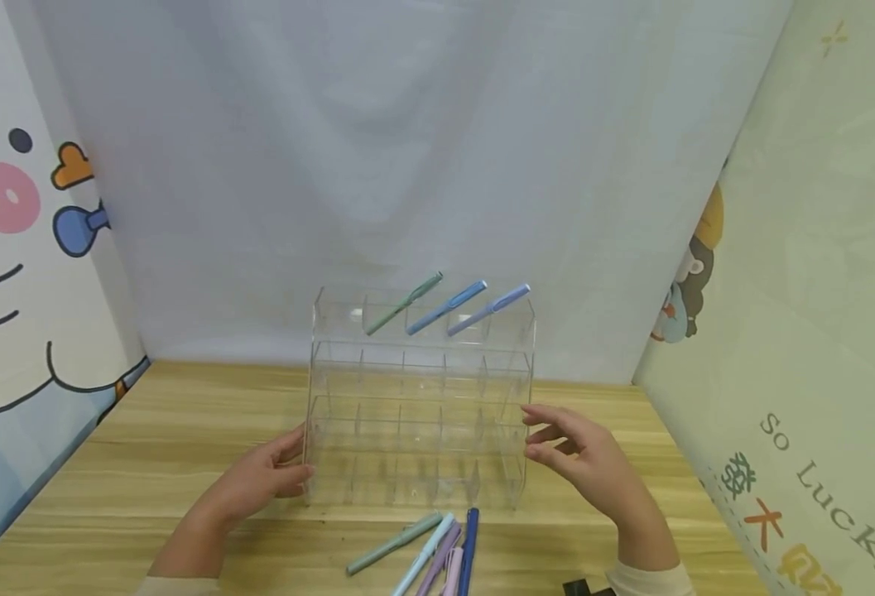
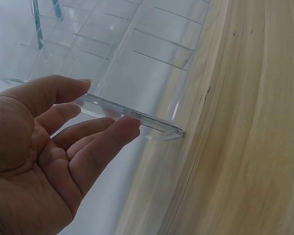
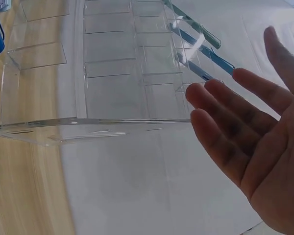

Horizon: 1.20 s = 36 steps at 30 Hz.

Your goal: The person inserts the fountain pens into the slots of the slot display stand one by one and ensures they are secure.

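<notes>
A clear rack point(image 1: 420, 425) is standing between the left hand point(image 1: 254, 478), relaxed fingers touching its side, and the right hand point(image 1: 588, 451), parted fingers just beside; three pens point(image 1: 447, 309) are leaning above the fingers, five loose pens point(image 1: 440, 558) lying nearer.

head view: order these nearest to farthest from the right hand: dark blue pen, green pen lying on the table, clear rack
1. Clear rack: its right side stands just beside the right hand.
2. Dark blue pen: in front of the rack, left of the hand.
3. Green pen: also in front, farther left.
</notes>
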Each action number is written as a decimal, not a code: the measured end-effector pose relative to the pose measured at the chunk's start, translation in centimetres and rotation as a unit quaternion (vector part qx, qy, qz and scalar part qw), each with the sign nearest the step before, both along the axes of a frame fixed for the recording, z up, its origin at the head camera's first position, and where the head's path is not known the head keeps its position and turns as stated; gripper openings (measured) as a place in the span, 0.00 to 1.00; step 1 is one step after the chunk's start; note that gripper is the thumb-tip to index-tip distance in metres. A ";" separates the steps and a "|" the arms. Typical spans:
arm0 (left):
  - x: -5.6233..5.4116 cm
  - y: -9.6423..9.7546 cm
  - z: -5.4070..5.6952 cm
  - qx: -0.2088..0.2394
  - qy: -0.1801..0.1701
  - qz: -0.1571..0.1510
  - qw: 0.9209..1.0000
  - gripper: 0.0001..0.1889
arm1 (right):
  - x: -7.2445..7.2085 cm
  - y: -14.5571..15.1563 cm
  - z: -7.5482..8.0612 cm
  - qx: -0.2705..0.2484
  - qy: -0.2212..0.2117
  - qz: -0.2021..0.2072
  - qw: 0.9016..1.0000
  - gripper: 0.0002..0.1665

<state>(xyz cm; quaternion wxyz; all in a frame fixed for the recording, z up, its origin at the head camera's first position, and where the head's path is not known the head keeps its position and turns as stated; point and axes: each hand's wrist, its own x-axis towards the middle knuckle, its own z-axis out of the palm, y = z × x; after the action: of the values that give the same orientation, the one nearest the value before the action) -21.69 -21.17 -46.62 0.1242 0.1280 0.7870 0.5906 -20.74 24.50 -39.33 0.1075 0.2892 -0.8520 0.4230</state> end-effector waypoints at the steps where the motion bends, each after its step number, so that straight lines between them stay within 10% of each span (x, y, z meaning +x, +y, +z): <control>1: 0.0 0.0 -0.1 0.000 -0.002 0.001 1.000 0.43 | 0.0 -0.1 -0.1 0.013 -0.007 0.002 1.000 0.26; 23: 0.1 -0.1 -0.3 -0.012 0.002 0.012 1.000 0.40 | -0.1 -5.0 -3.8 0.271 -0.143 0.096 0.947 0.23; 36: 0.0 0.2 -0.3 -0.017 -0.001 0.018 1.000 0.40 | -0.8 -5.9 -6.6 0.327 -0.111 0.074 0.936 0.22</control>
<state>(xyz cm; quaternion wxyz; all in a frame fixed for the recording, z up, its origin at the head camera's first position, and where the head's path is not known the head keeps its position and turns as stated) -21.73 -20.97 -46.95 0.1170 0.1112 0.7990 0.5792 -21.58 18.62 -45.97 -0.1198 0.3219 -0.9259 0.1574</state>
